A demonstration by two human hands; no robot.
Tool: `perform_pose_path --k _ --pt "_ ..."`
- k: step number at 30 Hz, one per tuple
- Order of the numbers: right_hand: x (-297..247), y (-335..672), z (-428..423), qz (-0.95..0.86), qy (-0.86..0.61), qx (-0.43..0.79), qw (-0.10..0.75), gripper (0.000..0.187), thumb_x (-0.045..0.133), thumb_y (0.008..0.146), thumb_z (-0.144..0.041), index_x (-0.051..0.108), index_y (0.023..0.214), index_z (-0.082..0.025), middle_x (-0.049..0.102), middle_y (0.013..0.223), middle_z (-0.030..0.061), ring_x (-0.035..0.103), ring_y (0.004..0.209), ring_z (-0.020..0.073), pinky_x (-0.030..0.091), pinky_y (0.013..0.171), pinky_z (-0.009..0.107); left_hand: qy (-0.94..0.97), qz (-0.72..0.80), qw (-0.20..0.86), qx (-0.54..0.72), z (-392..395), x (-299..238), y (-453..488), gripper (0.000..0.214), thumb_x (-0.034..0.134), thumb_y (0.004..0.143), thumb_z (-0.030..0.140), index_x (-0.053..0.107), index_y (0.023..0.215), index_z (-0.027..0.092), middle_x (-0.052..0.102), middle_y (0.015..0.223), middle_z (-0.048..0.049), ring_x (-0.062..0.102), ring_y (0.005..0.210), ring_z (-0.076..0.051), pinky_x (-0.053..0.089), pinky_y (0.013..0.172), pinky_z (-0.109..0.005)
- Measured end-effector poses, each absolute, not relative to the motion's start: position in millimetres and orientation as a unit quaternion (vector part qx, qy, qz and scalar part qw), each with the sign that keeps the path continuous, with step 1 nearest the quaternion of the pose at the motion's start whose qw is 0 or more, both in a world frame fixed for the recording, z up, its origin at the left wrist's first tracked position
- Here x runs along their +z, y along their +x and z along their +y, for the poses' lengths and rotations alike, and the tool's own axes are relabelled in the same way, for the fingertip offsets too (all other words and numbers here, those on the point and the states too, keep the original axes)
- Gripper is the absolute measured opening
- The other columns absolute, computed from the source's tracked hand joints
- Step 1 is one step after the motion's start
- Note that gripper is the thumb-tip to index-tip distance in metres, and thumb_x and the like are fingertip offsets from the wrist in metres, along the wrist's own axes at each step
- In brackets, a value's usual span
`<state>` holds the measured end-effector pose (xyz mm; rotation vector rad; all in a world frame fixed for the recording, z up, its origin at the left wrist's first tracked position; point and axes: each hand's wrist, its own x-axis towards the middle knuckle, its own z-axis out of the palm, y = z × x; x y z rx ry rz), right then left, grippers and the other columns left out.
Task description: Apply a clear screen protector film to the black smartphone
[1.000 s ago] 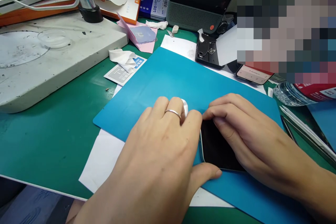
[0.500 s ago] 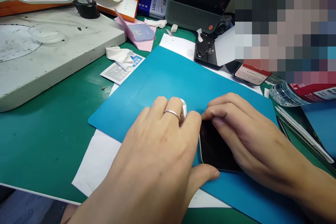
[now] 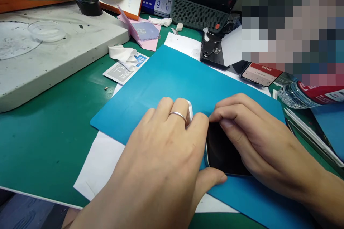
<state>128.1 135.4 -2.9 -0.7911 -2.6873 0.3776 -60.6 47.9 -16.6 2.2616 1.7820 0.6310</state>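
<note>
Two hands on one dark phone [image 3: 223, 152], which lies flat on the blue mat [image 3: 166, 75] near the desk's [image 3: 48, 143] front edge. Left hand [image 3: 163, 161]: palm down, fingers half curled over a white wad [image 3: 190, 109], thumb against the phone's near left corner. Right hand [image 3: 258, 139]: draped over the phone's right side, fingertips bunched at its far edge; can't tell if they pinch anything. White paper [image 3: 104, 161] sits under the mat.

A dark-screened phone [image 3: 223, 152] lies flat on the blue mat [image 3: 172, 78].
</note>
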Motion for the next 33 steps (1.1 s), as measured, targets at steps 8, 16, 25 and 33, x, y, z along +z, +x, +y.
perform_pose_path --k 8,16,25,33 --pt "-2.5 128.2 135.2 -0.935 -0.285 0.132 0.163 0.018 0.046 0.102 -0.014 0.061 0.104 -0.024 0.066 0.103 0.0069 0.065 0.093 0.0214 0.052 0.076 0.035 0.763 0.602 0.096 0.213 46.9 -16.0 -61.4 0.053 0.084 0.076 0.063 0.069 0.105 0.021 0.063 0.101 -0.0099 0.055 0.089 -0.032 0.049 0.074 -0.05" --pt "-1.6 128.7 134.4 -0.932 -0.29 0.134 0.172 0.017 0.048 0.102 -0.015 0.062 0.103 -0.024 0.067 0.102 0.0066 0.065 0.091 0.0218 0.052 0.077 0.036 0.764 0.603 0.103 0.205 46.4 -15.0 -61.5 0.054 0.082 0.078 0.062 0.067 0.11 0.021 0.064 0.104 -0.0095 0.055 0.092 -0.032 0.05 0.079 -0.05" --pt "-0.4 126.9 134.0 -0.932 -0.274 0.135 0.197 0.016 0.046 0.102 -0.015 0.059 0.102 -0.025 0.065 0.099 0.0069 0.065 0.087 0.0223 0.054 0.074 0.038 0.775 0.588 0.087 0.214 38.6 -9.6 -55.5 0.047 0.081 0.083 0.053 0.064 0.112 0.021 0.061 0.111 -0.0113 0.057 0.099 -0.034 0.052 0.081 -0.051" --pt "1.5 129.0 131.9 -0.925 -0.254 0.16 0.233 0.019 0.043 0.103 -0.012 0.059 0.102 -0.023 0.062 0.101 0.0069 0.064 0.089 0.019 0.054 0.077 0.034 0.78 0.583 0.074 0.215 36.1 -3.4 -49.9 0.053 0.081 0.084 0.051 0.061 0.125 0.022 0.061 0.12 -0.0113 0.058 0.108 -0.034 0.053 0.085 -0.05"
